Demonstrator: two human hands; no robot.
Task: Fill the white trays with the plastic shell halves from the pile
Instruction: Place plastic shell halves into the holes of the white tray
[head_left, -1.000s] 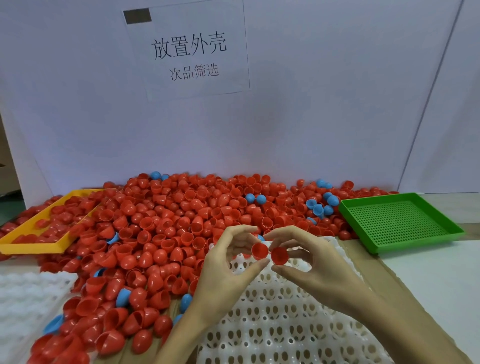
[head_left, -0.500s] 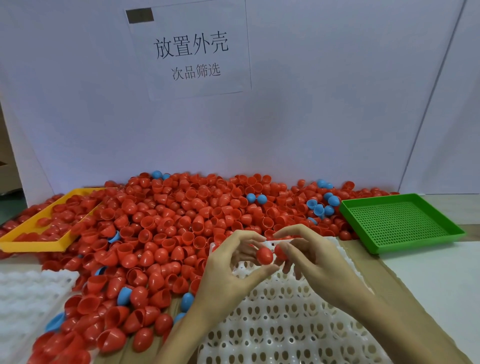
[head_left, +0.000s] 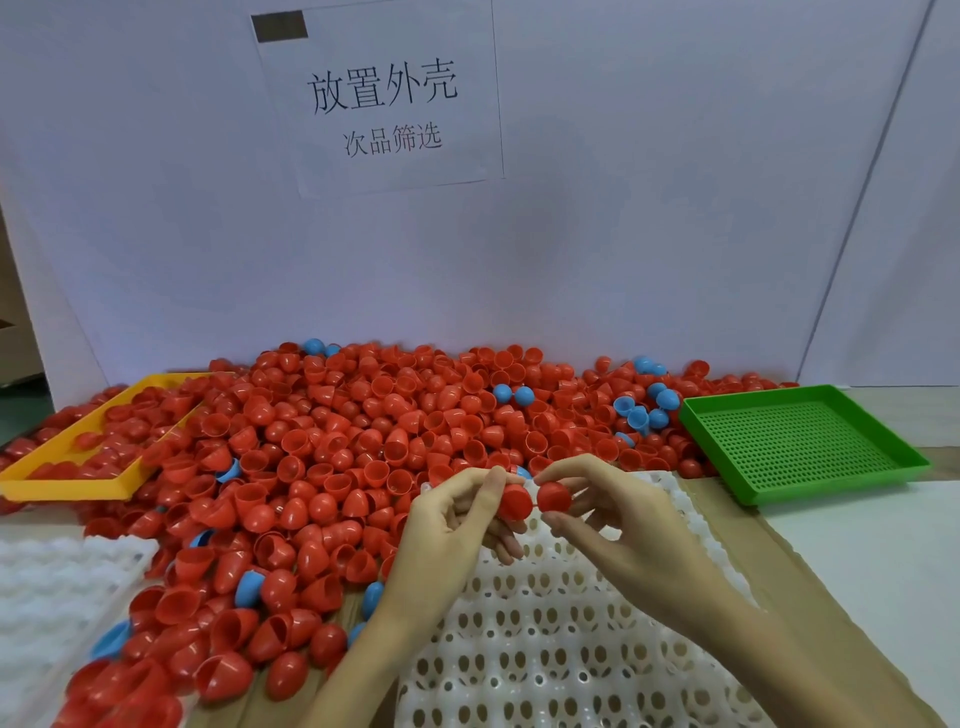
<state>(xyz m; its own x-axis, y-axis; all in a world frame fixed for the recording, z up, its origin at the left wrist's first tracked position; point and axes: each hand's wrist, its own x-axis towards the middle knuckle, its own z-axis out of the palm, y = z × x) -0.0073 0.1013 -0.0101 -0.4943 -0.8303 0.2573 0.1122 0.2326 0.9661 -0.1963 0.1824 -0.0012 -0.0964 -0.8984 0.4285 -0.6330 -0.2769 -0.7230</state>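
left hand pinches red shell | right hand pinches second red shell | white tray under both | pile beyond/left | green tray far right

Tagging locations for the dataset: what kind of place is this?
Probably a factory sorting or packing bench: a large pile of red shell halves, a white cavity tray and a printed paper sign on the backboard.

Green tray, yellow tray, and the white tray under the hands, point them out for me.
green tray (head_left: 800, 441), head view, on its perforated floor.
yellow tray (head_left: 67, 487), head view, on its near rim.
white tray (head_left: 545, 649), head view, on its holed surface.
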